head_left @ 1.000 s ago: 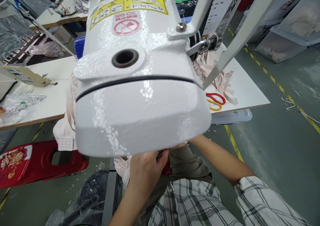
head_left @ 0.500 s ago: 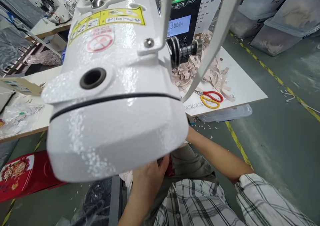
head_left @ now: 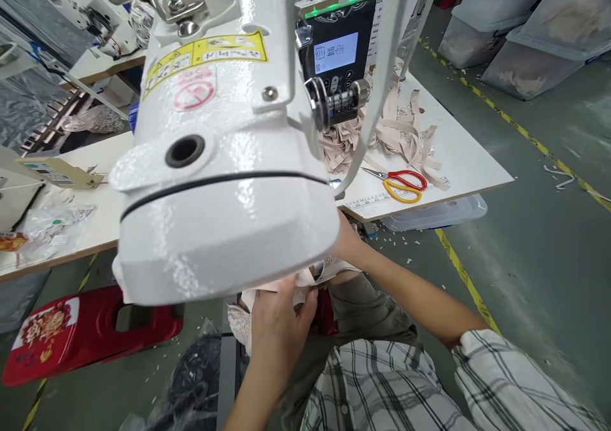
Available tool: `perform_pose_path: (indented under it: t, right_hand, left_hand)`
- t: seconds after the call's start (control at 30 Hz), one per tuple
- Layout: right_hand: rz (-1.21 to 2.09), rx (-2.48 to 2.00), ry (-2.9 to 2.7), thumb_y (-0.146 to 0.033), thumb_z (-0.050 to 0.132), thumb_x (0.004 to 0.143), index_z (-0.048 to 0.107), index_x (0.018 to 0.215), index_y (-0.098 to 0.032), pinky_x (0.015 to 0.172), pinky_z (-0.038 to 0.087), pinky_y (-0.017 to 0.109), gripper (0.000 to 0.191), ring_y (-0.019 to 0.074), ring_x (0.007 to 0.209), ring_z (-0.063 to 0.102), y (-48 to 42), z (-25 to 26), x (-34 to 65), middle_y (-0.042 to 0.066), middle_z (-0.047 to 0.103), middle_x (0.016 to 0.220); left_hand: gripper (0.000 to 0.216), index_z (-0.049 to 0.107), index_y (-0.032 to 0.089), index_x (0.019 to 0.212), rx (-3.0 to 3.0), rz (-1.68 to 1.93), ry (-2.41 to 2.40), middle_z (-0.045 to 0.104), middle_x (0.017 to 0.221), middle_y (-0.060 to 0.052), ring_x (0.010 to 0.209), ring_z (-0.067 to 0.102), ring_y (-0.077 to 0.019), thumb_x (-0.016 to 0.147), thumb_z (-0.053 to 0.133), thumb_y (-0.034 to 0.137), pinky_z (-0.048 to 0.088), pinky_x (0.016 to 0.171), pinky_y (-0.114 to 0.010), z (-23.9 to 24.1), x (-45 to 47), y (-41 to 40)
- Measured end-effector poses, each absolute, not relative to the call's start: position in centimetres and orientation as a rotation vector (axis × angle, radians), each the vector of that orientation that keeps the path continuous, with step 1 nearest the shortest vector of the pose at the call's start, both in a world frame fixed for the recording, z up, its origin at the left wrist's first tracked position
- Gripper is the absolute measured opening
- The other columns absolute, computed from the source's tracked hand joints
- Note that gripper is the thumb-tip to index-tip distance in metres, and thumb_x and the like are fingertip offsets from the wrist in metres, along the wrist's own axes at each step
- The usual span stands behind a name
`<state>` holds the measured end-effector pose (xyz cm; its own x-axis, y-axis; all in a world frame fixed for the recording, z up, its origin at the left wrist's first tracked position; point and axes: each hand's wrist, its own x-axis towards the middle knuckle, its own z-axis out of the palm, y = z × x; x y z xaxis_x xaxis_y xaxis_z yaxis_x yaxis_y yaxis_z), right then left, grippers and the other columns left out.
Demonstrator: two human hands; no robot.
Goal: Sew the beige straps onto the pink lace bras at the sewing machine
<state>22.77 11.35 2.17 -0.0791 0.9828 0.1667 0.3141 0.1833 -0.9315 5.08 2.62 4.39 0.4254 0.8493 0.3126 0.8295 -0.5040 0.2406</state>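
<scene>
A big white sewing machine head point(head_left: 224, 163) fills the middle of the view and hides the work under it. My left hand point(head_left: 279, 323) sits just below the machine's front end, fingers bent and pinched on a pale pink fabric piece point(head_left: 329, 270). My right hand point(head_left: 347, 243) reaches under the machine from the right; only its wrist and heel show, the fingers are hidden behind the machine. Lace-edged pink fabric point(head_left: 237, 324) hangs down beside my left hand.
Red and yellow scissors point(head_left: 403, 186) lie on the white table point(head_left: 470, 167) beside a heap of pink strips point(head_left: 396, 132). A control panel point(head_left: 337, 55) stands behind the machine. A red stool point(head_left: 81, 329) and clear bins point(head_left: 525, 68) are on the floor.
The view swung so the machine head sits further left and higher. Pale fabric now shows under the machine between my hands, and my left hand has shifted slightly down onto it.
</scene>
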Motion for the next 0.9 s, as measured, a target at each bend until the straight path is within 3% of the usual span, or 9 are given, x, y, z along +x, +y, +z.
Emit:
perform_pose_path:
  t: [0.17, 0.23, 0.37, 0.5, 0.6, 0.73, 0.8, 0.87, 0.9]
  right_hand:
    - [0.998, -1.223, -1.273, -0.039, 0.06, 0.086, 0.054, 0.115, -0.021, 0.072, 0.051, 0.032, 0.035, 0.0166, 0.074, 0.056, 9.4, 2.4, 23.2, 0.006, 0.062, 0.101]
    - [1.056, -1.17, -1.163, -0.044, 0.059, 0.088, 0.052, 0.113, -0.022, 0.075, 0.052, 0.03, 0.035, 0.0156, 0.08, 0.058, 8.0, 1.9, 23.8, 0.006, 0.061, 0.105]
    - [1.17, -1.188, -1.187, -0.052, 0.06, 0.088, 0.055, 0.095, -0.02, 0.076, 0.052, 0.03, 0.033, 0.017, 0.084, 0.059, 4.0, 1.0, 24.5, 0.004, 0.062, 0.091]
    - [1.359, -1.181, -1.256, -0.052, 0.062, 0.088, 0.064, 0.103, -0.019, 0.079, 0.052, 0.034, 0.036, 0.0211, 0.09, 0.063, -0.2, 1.5, 24.5, 0.007, 0.069, 0.098]
    - [1.456, -1.202, -1.062, -0.052, 0.062, 0.087, 0.069, 0.099, -0.018, 0.076, 0.052, 0.032, 0.036, 0.0199, 0.084, 0.065, -1.7, 2.0, 24.8, 0.005, 0.071, 0.09]
    - [1.648, -1.159, -1.044, -0.05, 0.07, 0.081, 0.071, 0.092, -0.017, 0.062, 0.046, 0.025, 0.035, 0.0144, 0.07, 0.06, -1.8, 2.3, 25.7, 0.001, 0.067, 0.079]
    - [1.738, -1.074, -1.227, -0.048, 0.067, 0.084, 0.071, 0.089, -0.017, 0.063, 0.046, 0.024, 0.032, 0.0135, 0.07, 0.059, -1.6, 2.4, 26.0, 0.0, 0.066, 0.078]
    - [1.743, -0.988, -1.475, -0.044, 0.062, 0.089, 0.07, 0.086, -0.018, 0.065, 0.047, 0.025, 0.028, 0.0139, 0.072, 0.06, -1.4, 2.6, 26.0, -0.001, 0.066, 0.078]
    - [1.69, -0.979, -1.628, -0.041, 0.06, 0.091, 0.07, 0.084, -0.018, 0.065, 0.047, 0.025, 0.026, 0.0143, 0.073, 0.06, -1.3, 2.7, 25.9, 0.0, 0.065, 0.077]
  left_hand:
    - [0.059, 0.04, 0.013, 0.14, 2.326, 0.756, 1.67, 0.071, 0.102, -0.017, 0.088, 0.071, -0.0315, 0.093, 0.056, 0.045, 0.057, 0.065, -0.038, 3.3, 4.9, 2.0]
    - [0.07, 0.031, 0.01, 0.146, 2.253, 0.76, 1.712, 0.068, 0.109, -0.021, 0.091, 0.07, -0.0332, 0.093, 0.053, 0.05, 0.057, 0.067, -0.04, 2.8, 5.1, 1.5]
    - [0.086, 0.01, 0.01, 0.157, 2.395, 0.825, 1.685, 0.055, 0.135, -0.029, 0.113, 0.065, -0.0389, 0.094, 0.053, 0.049, 0.058, 0.08, -0.046, 1.4, 6.6, -0.9]
    - [0.088, 0.003, 0.006, 0.158, 2.571, 0.797, 1.463, 0.054, 0.137, -0.032, 0.108, 0.069, -0.0357, 0.096, 0.054, 0.041, 0.06, 0.077, -0.04, 0.4, 8.5, -4.9]
    - [0.081, 0.007, 0.005, 0.157, 2.437, 0.712, 1.216, 0.067, 0.123, -0.028, 0.096, 0.074, -0.03, 0.098, 0.049, 0.04, 0.062, 0.072, -0.036, 1.0, 8.2, -6.4]
    - [0.035, 0.049, 0.02, 0.134, 2.201, 0.674, 1.052, 0.076, 0.086, -0.005, 0.074, 0.074, -0.0171, 0.1, 0.045, 0.023, 0.059, 0.063, -0.025, 3.5, 6.0, -5.0]
    - [0.028, 0.056, 0.02, 0.123, 2.324, 0.831, 0.996, 0.075, 0.101, -0.009, 0.096, 0.072, -0.0205, 0.098, 0.045, 0.017, 0.059, 0.082, -0.033, 4.9, 5.5, -3.6]
    - [0.034, 0.053, 0.016, 0.129, 2.533, 0.849, 0.863, 0.069, 0.121, -0.016, 0.118, 0.063, -0.0264, 0.097, 0.043, 0.016, 0.053, 0.098, -0.044, 5.7, 5.5, -2.3]
    - [0.034, 0.054, 0.013, 0.129, 2.621, 0.759, 0.827, 0.069, 0.121, -0.017, 0.119, 0.062, -0.0275, 0.097, 0.042, 0.017, 0.052, 0.099, -0.046, 5.8, 5.6, -1.7]
